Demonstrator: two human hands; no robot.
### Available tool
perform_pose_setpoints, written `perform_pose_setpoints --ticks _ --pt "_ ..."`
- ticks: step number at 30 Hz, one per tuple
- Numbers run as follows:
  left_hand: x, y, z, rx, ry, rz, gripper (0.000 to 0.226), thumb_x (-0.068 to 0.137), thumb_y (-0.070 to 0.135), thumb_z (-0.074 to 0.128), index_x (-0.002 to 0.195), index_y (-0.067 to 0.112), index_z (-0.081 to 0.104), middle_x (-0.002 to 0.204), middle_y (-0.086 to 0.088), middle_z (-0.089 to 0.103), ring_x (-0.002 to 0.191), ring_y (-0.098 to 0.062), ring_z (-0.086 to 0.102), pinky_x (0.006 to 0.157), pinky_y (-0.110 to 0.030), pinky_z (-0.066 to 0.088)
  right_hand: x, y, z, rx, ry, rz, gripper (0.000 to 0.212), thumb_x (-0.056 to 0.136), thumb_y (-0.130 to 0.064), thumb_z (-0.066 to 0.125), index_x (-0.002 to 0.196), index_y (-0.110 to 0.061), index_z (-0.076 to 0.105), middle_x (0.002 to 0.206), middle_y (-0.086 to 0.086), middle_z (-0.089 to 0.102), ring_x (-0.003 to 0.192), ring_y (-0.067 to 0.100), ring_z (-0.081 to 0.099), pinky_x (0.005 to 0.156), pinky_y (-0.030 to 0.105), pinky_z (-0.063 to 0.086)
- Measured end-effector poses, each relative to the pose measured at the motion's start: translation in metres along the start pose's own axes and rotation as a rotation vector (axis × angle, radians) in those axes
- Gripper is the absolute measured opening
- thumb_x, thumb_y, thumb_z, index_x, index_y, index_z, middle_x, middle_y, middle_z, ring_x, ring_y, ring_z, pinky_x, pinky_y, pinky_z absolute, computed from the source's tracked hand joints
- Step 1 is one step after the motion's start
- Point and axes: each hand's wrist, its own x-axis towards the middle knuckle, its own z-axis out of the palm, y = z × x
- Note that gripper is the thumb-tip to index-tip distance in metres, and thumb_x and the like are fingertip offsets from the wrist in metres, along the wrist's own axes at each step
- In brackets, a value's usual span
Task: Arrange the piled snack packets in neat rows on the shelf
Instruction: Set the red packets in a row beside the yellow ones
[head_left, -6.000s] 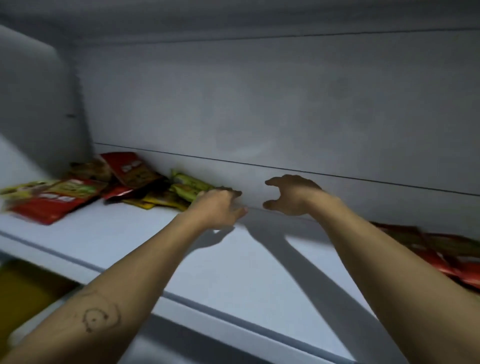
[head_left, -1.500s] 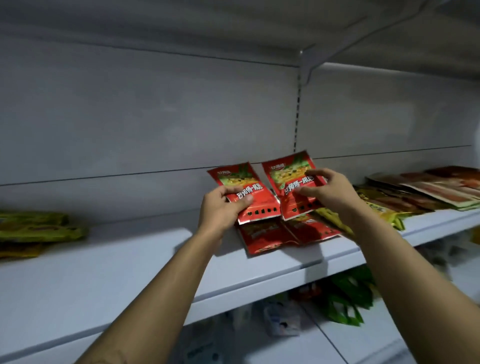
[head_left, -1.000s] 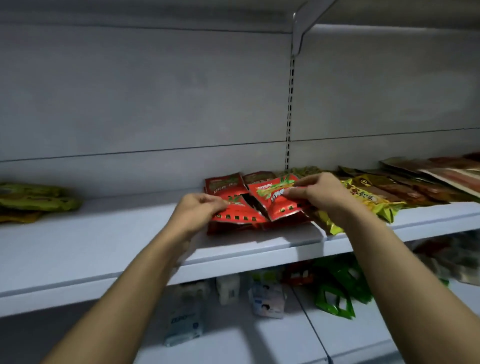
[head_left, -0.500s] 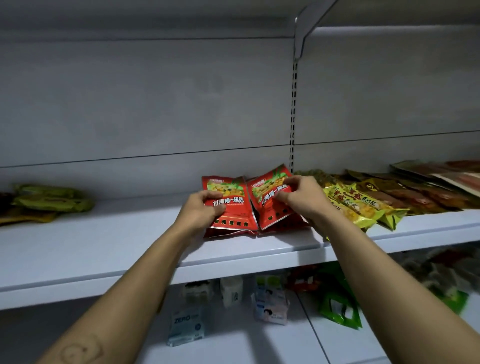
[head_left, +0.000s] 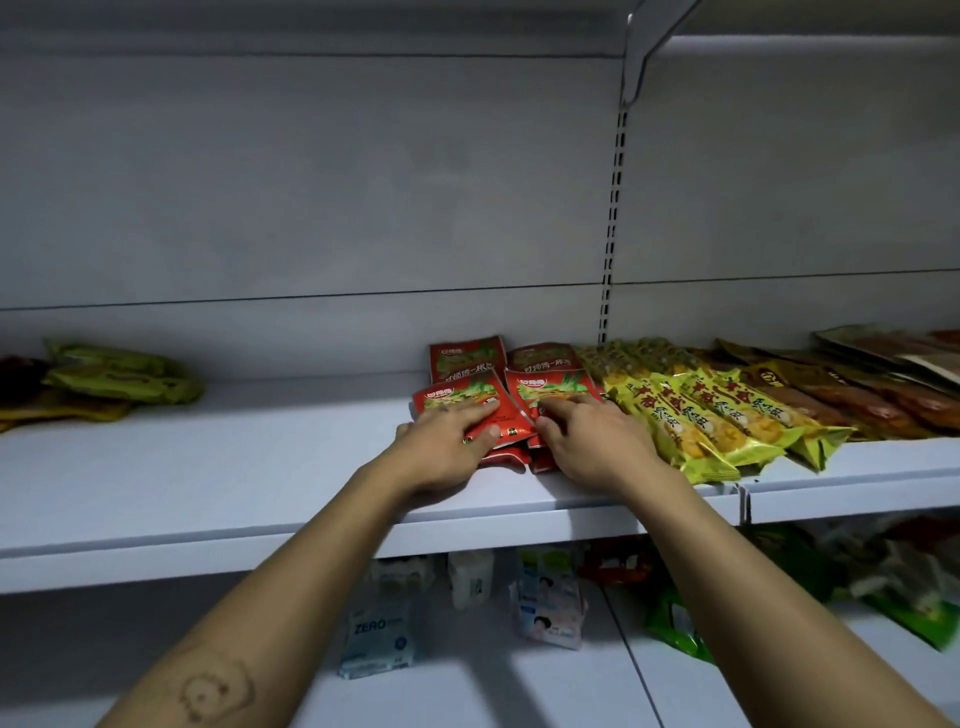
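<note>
While atop red packets (head_left: 460, 401), hands (head_left: 448, 446) (head_left: 589, 441) beside bare shelf (head_left: 234, 467).

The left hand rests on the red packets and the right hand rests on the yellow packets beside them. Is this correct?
Not quite. The head view shows the right hand resting on the red packets too, with the yellow packets to its right. The left hand does rest on the red packets.
</note>
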Motion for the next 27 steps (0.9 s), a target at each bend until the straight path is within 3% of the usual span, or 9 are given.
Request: perform_pose_setpoints --ticks 6,9,13,16,20,23,27 --pt "0.0 -0.013 -0.012 -0.033 -0.196 0.127 0.069 0.093 0.062 0.048 0.155 0.043 0.023 0.163 0.01 0.02 0.146 -0.016 0.028 0.119 -0.038 0.03 -0.002 0.007 0.005 0.015 -0.027 0.011 0.058 0.101 -0.059 0.026 0.155 -0.037 0.022 0.163 0.002 0.022 0.149 0.029 0.02 0.117 0.049 0.025" --pt "-0.002 -0.014 -0.014 -0.021 -0.246 0.157 0.07 0.094 0.055 0.055 0.154 0.048 0.019 0.164 0.011 0.014 0.145 -0.016 0.027 0.118 -0.036 0.032 -0.002 0.009 0.006 0.036 -0.04 0.008 0.059 0.101 -0.058 0.029 0.156 -0.037 0.02 0.163 0.001 0.02 0.149 0.028 0.018 0.118 0.048 0.025" --pt "-0.006 -0.012 -0.008 0.046 -0.224 0.163 0.073 0.097 0.051 0.054 0.154 0.051 0.01 0.166 0.015 0.004 0.151 -0.017 0.014 0.121 -0.044 0.027 -0.001 0.008 0.003 0.019 -0.056 0.001 0.058 0.102 -0.056 0.031 0.155 -0.036 0.022 0.163 0.001 0.02 0.149 0.027 0.02 0.118 0.047 0.025" --pt "-0.007 -0.014 -0.008 0.135 -0.231 0.18 0.073 0.097 0.06 0.045 0.154 0.051 0.001 0.166 0.014 -0.006 0.153 -0.017 -0.006 0.123 -0.052 0.016 0.001 0.004 -0.003 -0.052 -0.07 -0.015 0.056 0.102 -0.053 0.033 0.154 -0.034 0.026 0.162 0.002 0.025 0.147 0.027 0.027 0.116 0.047 0.027" --pt "-0.009 -0.016 -0.013 0.204 -0.247 0.19 0.08 0.09 0.076 0.035 0.153 0.051 -0.007 0.165 0.013 -0.013 0.152 -0.017 -0.016 0.122 -0.059 0.005 0.007 -0.003 -0.021 -0.108 -0.097 -0.026 0.052 0.1 -0.05 0.042 0.15 -0.036 0.034 0.154 0.002 0.042 0.139 0.027 0.04 0.114 0.047 0.033" --pt "-0.008 -0.021 -0.023 0.237 -0.177 0.191 0.085 0.084 0.081 0.028 0.154 0.05 -0.007 0.166 0.009 -0.01 0.152 -0.018 -0.014 0.121 -0.06 0.001 0.015 -0.014 -0.038 -0.069 -0.019 -0.033 0.053 0.1 -0.053 0.041 0.149 -0.034 0.038 0.151 0.006 0.045 0.137 0.029 0.043 0.111 0.047 0.036" --pt "-0.011 -0.037 -0.05 0.302 -0.054 0.126 0.092 0.078 0.082 0.022 0.157 0.041 0.002 0.167 0.005 0.001 0.154 -0.02 -0.002 0.121 -0.059 0.008 0.026 -0.046 -0.043 -0.011 0.093 -0.1 0.057 0.097 -0.06 0.043 0.145 -0.03 0.044 0.142 0.006 0.055 0.131 0.03 0.049 0.106 0.046 0.041"
